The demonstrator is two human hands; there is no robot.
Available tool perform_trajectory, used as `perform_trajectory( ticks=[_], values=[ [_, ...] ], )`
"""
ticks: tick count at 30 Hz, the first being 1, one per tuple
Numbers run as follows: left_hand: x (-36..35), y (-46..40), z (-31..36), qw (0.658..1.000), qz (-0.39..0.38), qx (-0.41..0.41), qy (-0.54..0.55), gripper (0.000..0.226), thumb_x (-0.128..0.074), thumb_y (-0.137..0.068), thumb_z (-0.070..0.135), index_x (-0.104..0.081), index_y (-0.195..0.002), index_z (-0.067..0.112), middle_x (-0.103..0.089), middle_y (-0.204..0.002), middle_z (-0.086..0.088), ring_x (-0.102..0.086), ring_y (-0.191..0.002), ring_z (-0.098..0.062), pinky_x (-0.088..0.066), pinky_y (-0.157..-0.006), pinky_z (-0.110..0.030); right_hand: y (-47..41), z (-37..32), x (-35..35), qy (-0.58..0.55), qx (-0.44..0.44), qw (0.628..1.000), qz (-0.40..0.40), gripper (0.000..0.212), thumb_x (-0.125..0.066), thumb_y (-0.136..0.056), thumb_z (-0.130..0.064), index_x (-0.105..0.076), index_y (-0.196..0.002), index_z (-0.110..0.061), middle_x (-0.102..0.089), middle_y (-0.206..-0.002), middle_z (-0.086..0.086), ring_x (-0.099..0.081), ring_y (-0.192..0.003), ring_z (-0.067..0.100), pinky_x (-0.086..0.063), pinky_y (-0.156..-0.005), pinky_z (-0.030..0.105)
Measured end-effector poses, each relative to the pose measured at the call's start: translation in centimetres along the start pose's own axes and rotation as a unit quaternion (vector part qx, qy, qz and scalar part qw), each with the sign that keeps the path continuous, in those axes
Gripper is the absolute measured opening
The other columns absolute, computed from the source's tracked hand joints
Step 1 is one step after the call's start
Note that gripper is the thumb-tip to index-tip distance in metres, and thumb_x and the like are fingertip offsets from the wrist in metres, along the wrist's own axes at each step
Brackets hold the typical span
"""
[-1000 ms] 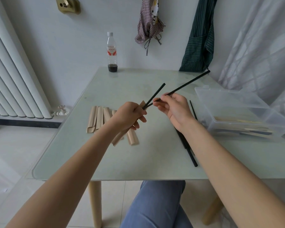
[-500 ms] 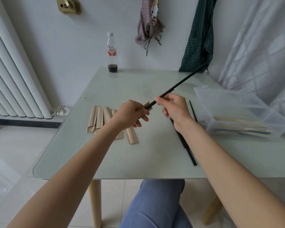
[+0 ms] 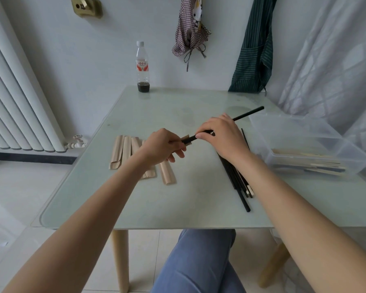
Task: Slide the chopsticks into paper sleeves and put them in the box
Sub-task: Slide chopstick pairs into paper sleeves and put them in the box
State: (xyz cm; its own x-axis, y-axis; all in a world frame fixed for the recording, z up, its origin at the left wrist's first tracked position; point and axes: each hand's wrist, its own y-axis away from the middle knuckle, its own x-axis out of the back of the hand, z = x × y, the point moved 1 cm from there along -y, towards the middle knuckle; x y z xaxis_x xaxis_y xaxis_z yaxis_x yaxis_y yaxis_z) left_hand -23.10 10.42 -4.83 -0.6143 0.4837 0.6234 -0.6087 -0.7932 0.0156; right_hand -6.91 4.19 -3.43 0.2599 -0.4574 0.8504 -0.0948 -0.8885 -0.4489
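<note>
L hand [image 3: 164, 144] grips sleeve [image 3: 187, 140]; R hand [image 3: 220, 134] pinches chopsticks [image 3: 248, 112], tips at sleeve mouth betw. hands. Risk: tips snag or tear paper if angle's off. Box [image 3: 300, 132], right of R hand, holds several sleeved pairs. Spare sleeves [image 3: 123, 152] lie under L wrist.

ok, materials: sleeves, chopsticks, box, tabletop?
Sleeves: tan kraft-like paper, matte, creased flat and slightly curled. Chopsticks: black, dull sheen; plastic or lacquered wood, can't tell. Box: clear plastic, contents show through its walls. Tabletop: looks like frosted glass, pale green, rounded corners, faint reflections.
</note>
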Motion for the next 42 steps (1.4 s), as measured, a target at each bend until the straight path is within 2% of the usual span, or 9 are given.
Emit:
perform_trajectory(
  ticks=[3,5,7,11,16,29,34,38,42],
  values=[
    [-0.1,-0.1,0.1,1.0,-0.018,-0.002,-0.008,0.021,-0.049,-0.094,0.015,-0.068,-0.087,0.012,-0.068,-0.074,0.007,-0.059,-0.059,-0.012,-0.046,-0.06,-0.02,0.0,-0.6,-0.2,-0.047,-0.022,0.998,-0.028,0.014,-0.062,-0.088,-0.026,-0.075,-0.093,-0.022,-0.068,-0.089,-0.001,-0.05,-0.094,0.02,-0.042,-0.08,0.033],
    [-0.2,-0.2,0.3,1.0,-0.021,-0.007,-0.017,0.021,-0.049,-0.095,0.015,-0.068,-0.087,0.012,-0.068,-0.074,0.006,-0.06,-0.059,-0.012,-0.046,-0.056,-0.016,0.1,-1.1,-0.4,-0.047,-0.019,0.998,-0.043,0.015,-0.062,-0.088,-0.027,-0.075,-0.094,-0.023,-0.068,-0.092,-0.002,-0.049,-0.096,0.018,-0.045,-0.08,0.037],
    [0.0,-0.2,0.1,0.999,-0.016,-0.013,-0.033,0.021,-0.049,-0.095,0.015,-0.068,-0.087,0.012,-0.068,-0.074,0.007,-0.06,-0.057,-0.009,-0.045,-0.052,-0.01,0.0,-1.1,-0.4,-0.049,-0.021,0.997,-0.048,0.016,-0.061,-0.089,-0.029,-0.074,-0.096,-0.022,-0.068,-0.095,-0.004,-0.05,-0.098,0.016,-0.044,-0.081,0.036],
    [0.7,-0.1,-0.1,0.998,-0.02,-0.025,-0.045,0.022,-0.05,-0.095,0.015,-0.067,-0.081,0.016,-0.068,-0.072,0.01,-0.058,-0.051,0.0,-0.045,-0.059,-0.008,-0.1,0.2,0.5,-0.052,-0.046,0.997,-0.031,0.017,-0.059,-0.09,-0.029,-0.072,-0.095,-0.019,-0.066,-0.095,-0.002,-0.052,-0.098,0.016,-0.034,-0.074,0.027],
    [0.2,-0.2,0.6,0.998,-0.03,-0.034,-0.039,0.022,-0.049,-0.095,0.014,-0.067,-0.081,0.016,-0.067,-0.071,0.011,-0.061,-0.067,-0.013,-0.049,-0.077,-0.026,0.0,-0.7,0.1,-0.06,-0.026,0.997,-0.045,0.015,-0.061,-0.089,-0.027,-0.073,-0.09,-0.018,-0.067,-0.091,0.001,-0.054,-0.095,0.019,-0.042,-0.081,0.032],
    [-0.2,-0.4,1.6,0.997,-0.036,-0.04,-0.055,0.022,-0.048,-0.096,0.015,-0.067,-0.084,0.015,-0.067,-0.071,0.011,-0.062,-0.062,-0.009,-0.047,-0.073,-0.022,0.7,-0.1,1.1,-0.066,-0.029,0.997,-0.019,0.016,-0.061,-0.089,-0.026,-0.074,-0.093,-0.018,-0.065,-0.092,0.001,-0.052,-0.094,0.017,-0.036,-0.075,0.028],
    [-0.6,-0.5,2.2,0.996,-0.036,-0.049,-0.058,0.021,-0.048,-0.096,0.014,-0.068,-0.089,0.011,-0.067,-0.072,0.009,-0.062,-0.061,-0.011,-0.047,-0.069,-0.02,1.0,1.7,2.6,-0.075,-0.056,0.996,0.009,0.013,-0.064,-0.087,-0.025,-0.074,-0.089,-0.017,-0.069,-0.088,-0.002,-0.057,-0.093,0.018,-0.043,-0.081,0.031],
    [-1.4,-0.8,3.3,0.995,-0.041,-0.059,-0.072,0.021,-0.047,-0.096,0.015,-0.066,-0.086,0.014,-0.066,-0.071,0.009,-0.061,-0.06,-0.01,-0.046,-0.067,-0.021,1.4,1.3,2.5,-0.087,-0.045,0.995,0.004,0.013,-0.064,-0.087,-0.025,-0.074,-0.089,-0.017,-0.061,-0.08,-0.008,-0.054,-0.091,0.015,-0.036,-0.076,0.026],
    [-1.5,-0.9,3.9,0.994,-0.039,-0.062,-0.083,0.021,-0.048,-0.095,0.015,-0.066,-0.084,0.015,-0.066,-0.071,0.01,-0.06,-0.056,-0.009,-0.045,-0.064,-0.019,1.8,2.7,3.4,-0.063,-0.043,0.997,0.023,0.014,-0.063,-0.088,-0.029,-0.073,-0.091,-0.02,-0.065,-0.089,-0.005,-0.046,-0.087,0.013,-0.033,-0.087,0.028]
  ],
)
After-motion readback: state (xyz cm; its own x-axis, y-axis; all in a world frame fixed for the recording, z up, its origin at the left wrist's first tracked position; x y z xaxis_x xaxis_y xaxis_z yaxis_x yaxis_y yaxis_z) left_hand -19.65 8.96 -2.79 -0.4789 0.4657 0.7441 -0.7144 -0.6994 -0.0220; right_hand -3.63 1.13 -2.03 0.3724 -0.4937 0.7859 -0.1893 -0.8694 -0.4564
